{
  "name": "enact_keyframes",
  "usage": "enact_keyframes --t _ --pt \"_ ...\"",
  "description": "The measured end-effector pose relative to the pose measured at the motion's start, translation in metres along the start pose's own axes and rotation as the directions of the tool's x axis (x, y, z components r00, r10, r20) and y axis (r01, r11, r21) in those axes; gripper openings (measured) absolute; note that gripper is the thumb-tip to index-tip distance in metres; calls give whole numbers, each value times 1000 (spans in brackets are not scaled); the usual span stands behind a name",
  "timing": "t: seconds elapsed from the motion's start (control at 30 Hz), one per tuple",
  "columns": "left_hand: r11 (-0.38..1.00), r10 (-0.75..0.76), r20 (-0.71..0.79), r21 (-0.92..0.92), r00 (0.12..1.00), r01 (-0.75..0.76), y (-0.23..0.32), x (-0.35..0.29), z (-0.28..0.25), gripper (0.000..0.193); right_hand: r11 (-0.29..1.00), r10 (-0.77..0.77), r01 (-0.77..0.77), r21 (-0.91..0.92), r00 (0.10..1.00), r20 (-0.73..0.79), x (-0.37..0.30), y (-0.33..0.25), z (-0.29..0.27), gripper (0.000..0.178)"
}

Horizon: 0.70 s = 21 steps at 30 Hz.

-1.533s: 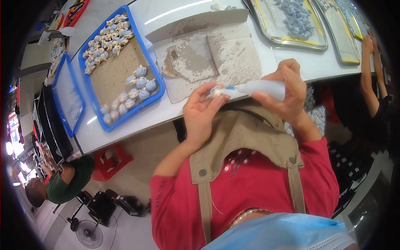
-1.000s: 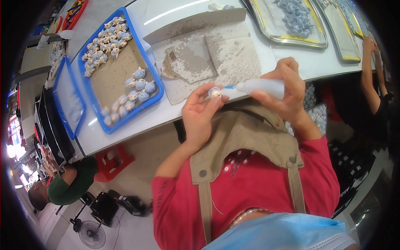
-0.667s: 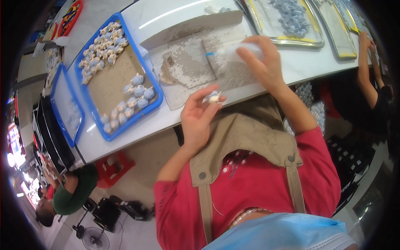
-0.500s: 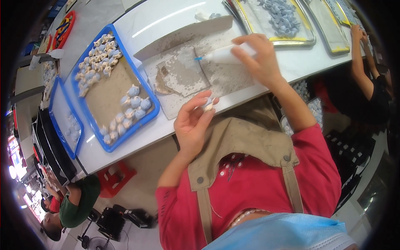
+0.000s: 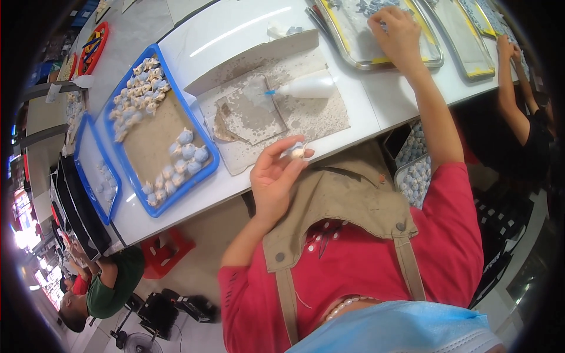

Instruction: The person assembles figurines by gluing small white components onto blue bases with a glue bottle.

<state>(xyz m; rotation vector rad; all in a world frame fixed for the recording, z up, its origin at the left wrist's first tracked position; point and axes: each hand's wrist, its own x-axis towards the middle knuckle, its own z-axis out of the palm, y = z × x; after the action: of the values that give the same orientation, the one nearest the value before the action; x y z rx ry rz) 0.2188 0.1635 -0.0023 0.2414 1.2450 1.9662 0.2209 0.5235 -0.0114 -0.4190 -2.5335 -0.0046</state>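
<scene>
My left hand [image 5: 273, 179] pinches a small cream and blue figurine [image 5: 298, 152] between thumb and fingers, just above the table's near edge. At the far right, my right hand [image 5: 398, 36] reaches over a metal tray [image 5: 432, 59] of small blue-grey pieces [image 5: 369, 7]. Its fingers are drawn together at the pieces; what lies between the fingertips is too small to make out. A white squeeze bottle [image 5: 309, 87] with a blue tip lies on a stained cardboard sheet [image 5: 326, 115] between my hands.
A blue-rimmed tray [image 5: 213, 162] with rows of similar figurines [image 5: 185, 152] stands left, beside a smaller blue tray [image 5: 82, 170]. A red basket [image 5: 105, 41] sits at the far left. Boxes of blue pieces [image 5: 415, 176] are below the table edge. Co-workers' arms [image 5: 507, 94] show at right.
My right hand has let go of the squeeze bottle, now lying on the cardboard, and moved up and right to the metal tray. My left hand stays nearly in place with the figurine.
</scene>
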Motion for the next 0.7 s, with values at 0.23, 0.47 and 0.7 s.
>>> enact_keyframes --t 0.23,0.47,0.7 --pt "1000 -24 -39 -3 999 24 0 2 4 35 395 253 -397 829 914 317 -23 -38 -27 16" --pt "998 -31 -43 -51 999 29 -1 3 4 43 222 -178 -638 737 717 674 -63 -117 -79 20" --pt "999 -3 -13 -43 1000 2 1 -1 2 47 438 -360 -118 891 885 294 -68 -161 -83 21"
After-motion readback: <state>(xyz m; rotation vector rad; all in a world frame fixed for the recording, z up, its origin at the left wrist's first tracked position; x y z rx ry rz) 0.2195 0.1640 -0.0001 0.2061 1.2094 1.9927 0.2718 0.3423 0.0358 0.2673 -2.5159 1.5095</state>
